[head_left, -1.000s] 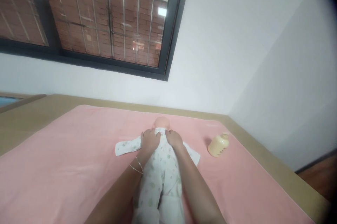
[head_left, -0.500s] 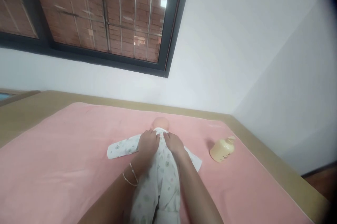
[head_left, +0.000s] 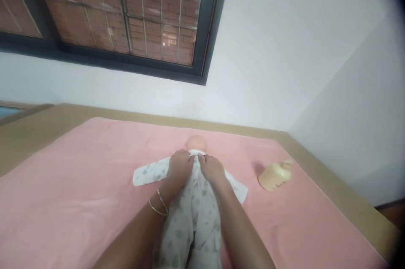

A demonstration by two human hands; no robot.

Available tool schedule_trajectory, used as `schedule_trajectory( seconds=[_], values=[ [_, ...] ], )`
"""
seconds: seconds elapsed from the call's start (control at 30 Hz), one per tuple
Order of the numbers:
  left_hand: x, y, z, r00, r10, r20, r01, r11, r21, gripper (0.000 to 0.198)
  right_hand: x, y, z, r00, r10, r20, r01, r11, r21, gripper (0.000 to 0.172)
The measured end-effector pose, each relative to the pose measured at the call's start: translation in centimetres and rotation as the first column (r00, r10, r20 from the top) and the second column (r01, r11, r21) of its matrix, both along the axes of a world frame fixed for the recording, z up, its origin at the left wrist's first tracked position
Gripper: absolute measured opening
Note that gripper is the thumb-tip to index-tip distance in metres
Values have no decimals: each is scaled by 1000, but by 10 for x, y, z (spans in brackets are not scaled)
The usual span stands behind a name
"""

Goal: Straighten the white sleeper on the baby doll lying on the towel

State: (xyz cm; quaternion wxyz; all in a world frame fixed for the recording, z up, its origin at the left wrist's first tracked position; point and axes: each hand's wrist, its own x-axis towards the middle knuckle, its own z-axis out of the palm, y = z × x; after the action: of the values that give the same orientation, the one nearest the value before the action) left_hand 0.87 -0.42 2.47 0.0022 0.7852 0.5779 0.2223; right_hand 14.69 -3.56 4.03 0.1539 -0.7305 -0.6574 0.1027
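Observation:
A doll (head_left: 196, 143) lies on the pink cloth (head_left: 95, 168), its round head toward the wall. It wears a white patterned garment (head_left: 202, 205) with one sleeve spread to each side and the legs toward me. At the collar, just below the head, my left hand (head_left: 181, 168) is closed on the garment, with bracelets at the wrist. My right hand (head_left: 212, 170) grips the same collar area close beside it, thumbs nearly meeting at the middle. The fingertips are partly hidden by the cloth.
A pale yellow bottle (head_left: 274, 176) lies tilted on the pink cloth to the right. Wooden edging (head_left: 335, 189) borders the cloth at the back and right. Behind it rise a white wall (head_left: 253, 71) and a dark-framed barred window (head_left: 196, 76).
Both hands have shifted slightly on the garment at the collar, and more of the white neckband shows below the doll's head. The whole view has tilted a little.

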Motion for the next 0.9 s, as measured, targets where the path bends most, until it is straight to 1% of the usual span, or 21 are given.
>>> schedule_trajectory(
  seconds=[0.1,0.17,0.2,0.27,0.33,0.4,0.47,0.53,0.6,0.63,0.7,0.8,0.83,0.9],
  values=[
    [-5,6,-1,999,-33,-16,31,993,-111,31,-3,-11,9,996,78,50,-82,993,81,64],
    [-8,10,-1,998,-49,41,55,982,-178,30,-6,-16,12,992,105,72,-112,988,103,66],
    [-8,11,0,996,-46,77,60,981,-187,30,-6,-16,12,992,101,74,-108,989,101,66],
    [-7,11,2,994,-41,100,55,988,-144,29,-3,-10,7,996,64,63,-68,995,68,65],
    [-4,10,2,997,-43,63,47,997,-65,29,1,-2,2,999,12,31,-12,1000,-1,64],
    [-2,8,2,999,-46,27,47,998,-32,31,3,3,-1,1000,-15,14,16,999,-41,65],
    [-2,9,2,999,-38,20,39,995,-89,35,2,1,1,999,2,36,-2,1000,-4,63],
    [-5,12,2,999,-23,33,28,983,-184,39,-2,-5,6,995,51,82,-57,996,70,61],
    [-7,14,3,998,-17,52,29,972,-233,40,-6,-10,9,991,83,102,-94,990,107,60],
    [-8,14,4,998,-23,61,37,974,-225,39,-7,-11,10,991,82,104,-94,989,112,60],
    [-6,14,6,998,-45,54,54,985,-164,34,-7,-8,9,995,40,96,-50,994,95,59],
    [0,11,8,999,-49,15,50,995,-87,31,-1,3,3,999,-12,49,11,1000,21,61],
    [2,11,8,999,-42,11,43,995,-91,32,1,5,2,999,-17,31,18,1000,-4,62],
    [2,13,7,999,-24,27,28,989,-145,40,3,6,3,999,-21,31,21,1000,-12,63]
  ],
)
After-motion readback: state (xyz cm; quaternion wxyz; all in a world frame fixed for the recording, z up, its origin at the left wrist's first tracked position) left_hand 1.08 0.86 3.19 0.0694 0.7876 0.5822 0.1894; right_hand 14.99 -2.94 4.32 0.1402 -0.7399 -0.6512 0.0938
